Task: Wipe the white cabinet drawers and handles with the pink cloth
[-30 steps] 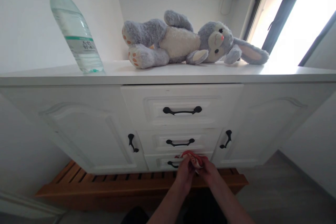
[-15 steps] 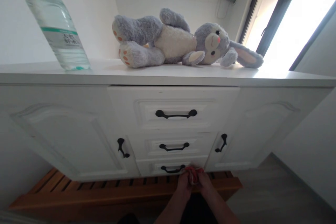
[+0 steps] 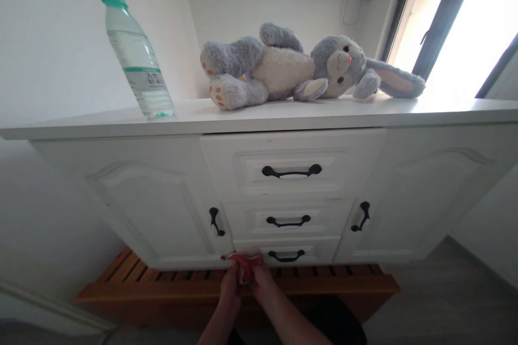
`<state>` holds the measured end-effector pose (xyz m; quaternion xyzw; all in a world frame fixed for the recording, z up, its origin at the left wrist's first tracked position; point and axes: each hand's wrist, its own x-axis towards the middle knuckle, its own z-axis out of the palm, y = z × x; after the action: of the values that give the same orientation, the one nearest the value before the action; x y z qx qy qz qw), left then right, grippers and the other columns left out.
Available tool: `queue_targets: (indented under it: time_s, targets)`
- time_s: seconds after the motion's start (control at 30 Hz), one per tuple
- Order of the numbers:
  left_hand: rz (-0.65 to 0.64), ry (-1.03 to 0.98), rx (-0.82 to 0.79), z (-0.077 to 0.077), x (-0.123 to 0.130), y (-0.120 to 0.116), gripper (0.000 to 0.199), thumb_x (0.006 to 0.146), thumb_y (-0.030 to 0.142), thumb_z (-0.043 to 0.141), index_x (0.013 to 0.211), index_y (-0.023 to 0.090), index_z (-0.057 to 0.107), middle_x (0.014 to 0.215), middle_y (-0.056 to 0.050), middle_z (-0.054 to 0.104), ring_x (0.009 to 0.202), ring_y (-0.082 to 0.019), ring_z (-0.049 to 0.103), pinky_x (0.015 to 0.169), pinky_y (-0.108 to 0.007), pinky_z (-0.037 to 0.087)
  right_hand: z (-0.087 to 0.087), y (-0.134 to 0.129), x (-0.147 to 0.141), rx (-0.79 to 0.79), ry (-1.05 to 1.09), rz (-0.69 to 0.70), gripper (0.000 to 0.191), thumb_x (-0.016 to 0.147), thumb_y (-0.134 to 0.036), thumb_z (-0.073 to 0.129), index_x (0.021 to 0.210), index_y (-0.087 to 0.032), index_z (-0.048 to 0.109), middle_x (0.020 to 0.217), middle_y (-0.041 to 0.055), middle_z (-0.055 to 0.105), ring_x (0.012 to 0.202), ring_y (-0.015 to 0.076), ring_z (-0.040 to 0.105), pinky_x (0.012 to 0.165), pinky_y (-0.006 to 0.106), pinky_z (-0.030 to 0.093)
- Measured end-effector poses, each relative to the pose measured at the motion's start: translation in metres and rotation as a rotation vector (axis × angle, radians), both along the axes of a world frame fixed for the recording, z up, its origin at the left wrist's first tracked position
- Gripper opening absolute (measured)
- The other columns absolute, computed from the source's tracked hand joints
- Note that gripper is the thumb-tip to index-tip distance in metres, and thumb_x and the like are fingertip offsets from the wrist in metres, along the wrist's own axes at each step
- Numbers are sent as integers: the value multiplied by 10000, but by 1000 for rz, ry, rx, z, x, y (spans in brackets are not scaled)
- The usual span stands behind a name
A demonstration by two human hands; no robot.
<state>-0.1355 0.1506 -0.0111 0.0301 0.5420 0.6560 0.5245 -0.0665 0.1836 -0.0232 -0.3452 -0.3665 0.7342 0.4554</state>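
Note:
A crumpled red cloth (image 3: 244, 268) with pale edges is bunched between my two hands, low at the front of the white cabinet (image 3: 149, 205). My left hand (image 3: 230, 280) closes on its left side, and my right hand (image 3: 261, 276) grips the right side. The cloth lies against or just before the bottom drawer's lower left corner; whether it touches cannot be told. Just right of it is the bottom drawer's black handle (image 3: 286, 256). Most of my fingertips are hidden by the cloth.
On the cabinet top stand a water bottle (image 3: 140, 64) with a green cap and a grey plush rabbit (image 3: 283, 67) lying on its side. A slatted wooden bench (image 3: 174, 291) runs below the cabinet front. A window (image 3: 457, 27) is at right.
Both hands have moved left with the cloth, from right of the bottom drawer's handle to left of it. The camera view has shifted left, so the cabinet appears further right.

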Motion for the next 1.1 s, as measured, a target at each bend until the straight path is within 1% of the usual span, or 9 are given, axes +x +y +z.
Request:
queue_targets:
  time_s: [0.17,0.23,0.33,0.43,0.53,0.73,0.9,1.0,1.1]
  targets:
    - [-53,219,83,40,13,-9,378,624,337,832,952,168,751,881,-49,811,865,-219,719,839,-318,522,28,-8,25,-274,252,-150,253,591,-329,781,759,-158,699,752,38,718,662,148,633,609,250,503]
    - [-59,325,55,48,27,-5,389,591,378,842,902,159,762,849,-59,808,871,-250,710,850,-353,504,39,-4,38,-420,323,-158,193,558,-238,791,699,-145,697,713,45,717,655,159,639,615,259,518]
    - [-33,357,16,50,51,8,334,601,414,821,793,155,736,736,-53,768,783,-259,684,770,-378,486,48,7,54,-489,332,-184,96,579,-183,745,606,-155,657,621,23,682,604,151,622,615,271,528]
    - [-21,303,24,44,85,20,336,636,447,791,799,175,680,714,-34,734,725,-230,668,724,-372,494,46,15,81,-489,304,-254,100,595,-172,732,578,-156,635,593,16,671,569,139,611,592,256,516]
    - [-91,176,104,38,133,27,373,649,445,789,880,182,661,810,-63,761,763,-218,694,760,-372,529,43,16,129,-461,264,-371,120,591,-215,757,618,-154,658,617,9,691,570,126,614,575,226,497]
    - [-204,-14,174,25,216,38,278,652,328,772,857,174,664,753,-39,750,677,-158,669,692,-298,514,35,12,218,-276,-10,-610,266,558,-337,800,716,-152,692,611,-4,690,561,146,600,542,245,465]
    - [-239,-57,122,-5,228,41,133,597,230,747,650,162,645,515,27,618,470,-89,491,496,-237,374,4,10,229,-80,-550,-618,284,688,-442,641,769,-170,656,712,47,711,679,221,652,624,311,500]
    - [-257,-98,64,-24,221,39,158,538,194,776,623,159,647,555,-7,663,500,-113,548,520,-254,425,-13,7,223,3,-953,-558,289,782,-440,493,781,-189,637,801,104,725,793,260,692,724,343,516]
    - [-258,-137,-4,-38,201,36,214,544,262,820,627,164,649,562,-35,674,526,-164,611,542,-303,485,-21,3,204,72,-1123,-447,272,812,-354,441,772,-193,657,846,139,736,845,276,708,759,351,516]
